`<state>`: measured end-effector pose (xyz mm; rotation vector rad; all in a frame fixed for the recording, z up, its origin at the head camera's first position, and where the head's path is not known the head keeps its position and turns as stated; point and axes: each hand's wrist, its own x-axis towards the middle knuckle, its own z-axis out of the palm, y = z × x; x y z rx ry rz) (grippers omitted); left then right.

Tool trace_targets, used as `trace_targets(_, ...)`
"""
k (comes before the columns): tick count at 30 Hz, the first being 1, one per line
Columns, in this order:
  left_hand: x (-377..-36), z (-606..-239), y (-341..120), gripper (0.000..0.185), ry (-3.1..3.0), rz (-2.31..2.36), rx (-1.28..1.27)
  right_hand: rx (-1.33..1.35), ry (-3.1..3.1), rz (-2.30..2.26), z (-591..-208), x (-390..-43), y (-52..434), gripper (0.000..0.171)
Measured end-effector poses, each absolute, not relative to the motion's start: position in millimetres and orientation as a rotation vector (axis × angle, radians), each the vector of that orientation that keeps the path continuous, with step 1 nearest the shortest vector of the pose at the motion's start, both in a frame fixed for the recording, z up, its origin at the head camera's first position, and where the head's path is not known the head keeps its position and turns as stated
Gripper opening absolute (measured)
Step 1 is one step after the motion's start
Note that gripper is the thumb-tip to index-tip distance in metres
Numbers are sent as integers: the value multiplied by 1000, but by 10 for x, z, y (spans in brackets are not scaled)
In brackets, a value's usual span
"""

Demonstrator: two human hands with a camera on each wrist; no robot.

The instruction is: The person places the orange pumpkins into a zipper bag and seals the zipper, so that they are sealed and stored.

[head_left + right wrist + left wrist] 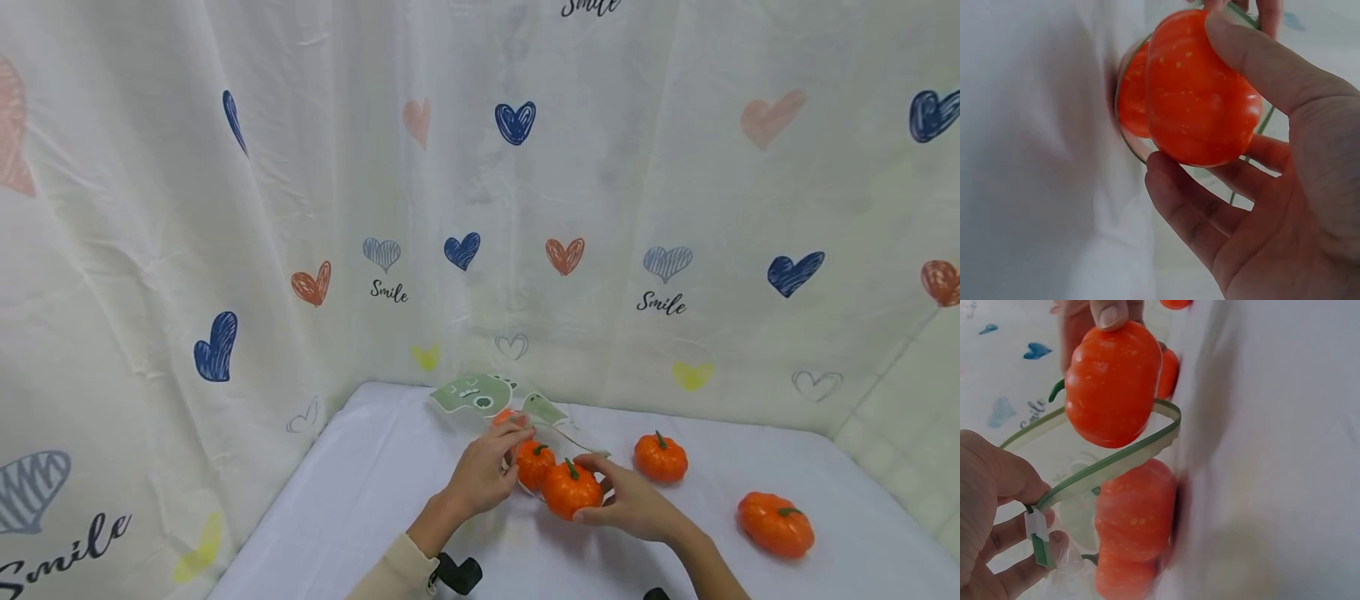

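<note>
My right hand grips a small orange pumpkin with a green stem, at the mouth of a clear zip bag. The bag's green zip edge stands spread apart in the left wrist view, with the pumpkin at the opening. My left hand pinches that edge by its white slider. Inside the bag lie orange pumpkins, one behind another. In the right wrist view, thumb and fingers lie around the held pumpkin, which partly covers one in the bag.
Two more pumpkins rest on the white tablecloth to the right, one farther back and one nearer. The bag's green printed part lies toward the back. A heart-patterned curtain hangs behind the table.
</note>
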<state>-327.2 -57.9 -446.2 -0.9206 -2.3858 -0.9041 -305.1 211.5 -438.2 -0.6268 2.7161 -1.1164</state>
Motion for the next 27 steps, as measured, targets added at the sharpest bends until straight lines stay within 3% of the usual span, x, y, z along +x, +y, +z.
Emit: trace_targets(27,-3241,-4498,-513,55,-2405,-881,-961,-569,2743,-1224,-4553,-3072,1927,82)
